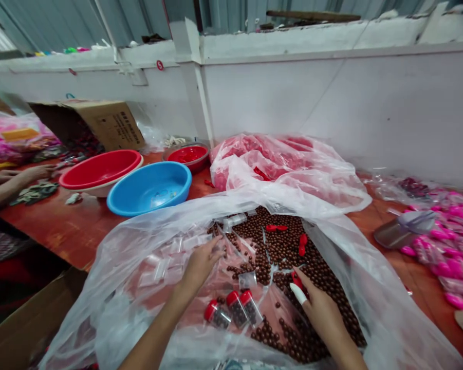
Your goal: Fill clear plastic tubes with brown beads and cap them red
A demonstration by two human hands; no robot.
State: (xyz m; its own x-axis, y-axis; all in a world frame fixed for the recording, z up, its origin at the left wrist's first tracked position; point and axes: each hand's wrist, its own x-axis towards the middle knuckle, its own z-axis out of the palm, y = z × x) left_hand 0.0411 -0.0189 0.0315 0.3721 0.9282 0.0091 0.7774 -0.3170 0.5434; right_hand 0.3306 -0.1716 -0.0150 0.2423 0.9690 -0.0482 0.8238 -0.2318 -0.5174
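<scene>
Many small brown balls [279, 252] lie on a clear plastic sheet [127, 246]. At the sheet's middle, my left hand [203, 259] is over the edge of the pile, near clear empty containers [177, 244]; its fingers are partly bent and I see nothing clearly in them. My right hand [318, 303], with a white cover on one finger, has its thumb and finger around a small red piece [296, 280] over the balls. Two more red pieces [276, 228] lie on the pile. Between my arms lie several red-capped clear jars [237, 308] with balls inside.
Blue basin [150, 190], red basin [100, 169] and an open carton [108, 123] stand at the left, near another person's hands [26, 177]. A bag of red items [277, 159] lies behind; a grey-lidded cup [404, 228] and pink packets [452, 246] are at the right.
</scene>
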